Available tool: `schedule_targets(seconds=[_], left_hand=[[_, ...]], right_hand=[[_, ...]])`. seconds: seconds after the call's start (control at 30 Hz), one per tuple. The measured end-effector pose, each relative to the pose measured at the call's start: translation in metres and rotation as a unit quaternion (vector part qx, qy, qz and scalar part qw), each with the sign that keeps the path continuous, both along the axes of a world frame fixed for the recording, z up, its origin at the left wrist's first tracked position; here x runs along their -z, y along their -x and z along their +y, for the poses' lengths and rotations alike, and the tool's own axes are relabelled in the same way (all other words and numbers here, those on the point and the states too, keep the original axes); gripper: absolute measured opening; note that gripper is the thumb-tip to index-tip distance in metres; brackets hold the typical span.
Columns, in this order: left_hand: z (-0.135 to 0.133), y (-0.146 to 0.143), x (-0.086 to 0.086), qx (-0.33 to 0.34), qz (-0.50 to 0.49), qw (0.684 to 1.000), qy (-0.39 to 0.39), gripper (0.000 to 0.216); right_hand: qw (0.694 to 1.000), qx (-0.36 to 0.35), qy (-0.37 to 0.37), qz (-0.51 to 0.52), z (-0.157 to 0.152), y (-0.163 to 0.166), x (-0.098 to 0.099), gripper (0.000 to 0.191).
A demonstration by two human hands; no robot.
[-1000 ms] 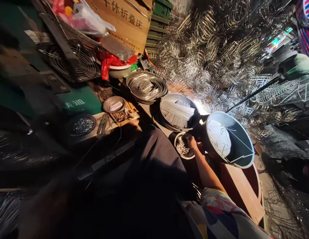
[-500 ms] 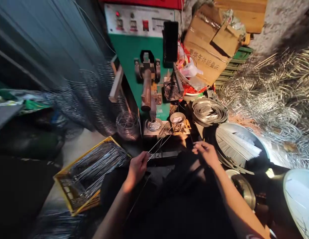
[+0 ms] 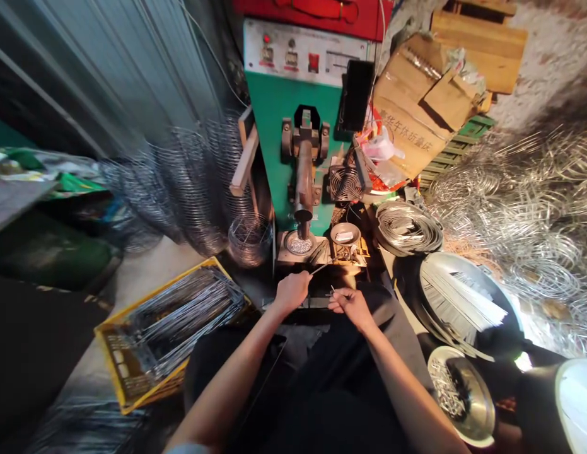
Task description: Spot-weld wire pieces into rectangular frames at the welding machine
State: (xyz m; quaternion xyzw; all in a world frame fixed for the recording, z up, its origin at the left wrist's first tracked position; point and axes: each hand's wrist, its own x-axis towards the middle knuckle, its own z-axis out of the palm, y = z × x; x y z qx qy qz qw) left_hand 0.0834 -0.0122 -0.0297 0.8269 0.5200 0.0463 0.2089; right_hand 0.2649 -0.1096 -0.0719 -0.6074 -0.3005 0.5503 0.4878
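Observation:
My left hand (image 3: 293, 292) is closed around thin metal rods (image 3: 318, 269), whose ends stick out toward the upper right. Close by on the right, my right hand (image 3: 348, 304) pinches a short thin metal piece (image 3: 332, 291); its exact kind is too small to tell. Both hands are above my lap, just in front of a green machine (image 3: 269, 113) with a thick cylindrical arm (image 3: 303, 183). Below that arm sits a round dish (image 3: 288, 242) of small shiny bits. A smaller bowl (image 3: 345, 227) with a white piece inside stands to its right.
On the left is a yellow crate (image 3: 154, 403) full of metal rods. Coiled wire (image 3: 193, 189) stands behind it. To the right are a coil of flat strip (image 3: 409, 227), a basin (image 3: 511, 296) of strips and a metal bowl (image 3: 485, 413) of small parts. A cardboard box (image 3: 406, 107) leans behind.
My hands have come closer together, the left moving right and the right moving left. The camera view has shifted, bringing the bowl of small parts into fuller view.

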Motion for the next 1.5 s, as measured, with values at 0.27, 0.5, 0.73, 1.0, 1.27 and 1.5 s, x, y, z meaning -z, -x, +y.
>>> schedule_targets(seconds=[0.27,0.5,0.73,1.0,1.27,1.5], left_hand=[[-0.053,0.044,0.008,-0.05,-0.183,0.981,-0.029,0.038],[-0.078,0.048,-0.001,-0.098,-0.334,0.935,-0.062,0.032],[-0.082,0.053,-0.002,-0.111,-0.335,0.932,-0.089,0.03],[-0.081,0.061,0.003,-0.119,-0.336,0.926,-0.123,0.027],[-0.076,0.061,0.005,-0.113,-0.339,0.919,-0.165,0.025],[-0.073,0.061,0.007,-0.12,-0.331,0.921,-0.164,0.026]], right_hand=[[0.997,0.05,-0.056,-0.018,0.036,0.013,-0.014,0.039],[0.988,0.065,-0.134,0.031,0.051,0.049,-0.046,0.03],[0.986,0.077,-0.142,0.027,0.051,0.062,-0.057,0.028],[0.986,0.058,-0.148,0.039,0.058,0.07,-0.054,0.027],[0.986,0.052,-0.156,0.042,0.066,0.074,-0.052,0.028],[0.986,0.039,-0.159,0.035,0.071,0.075,-0.055,0.027]])
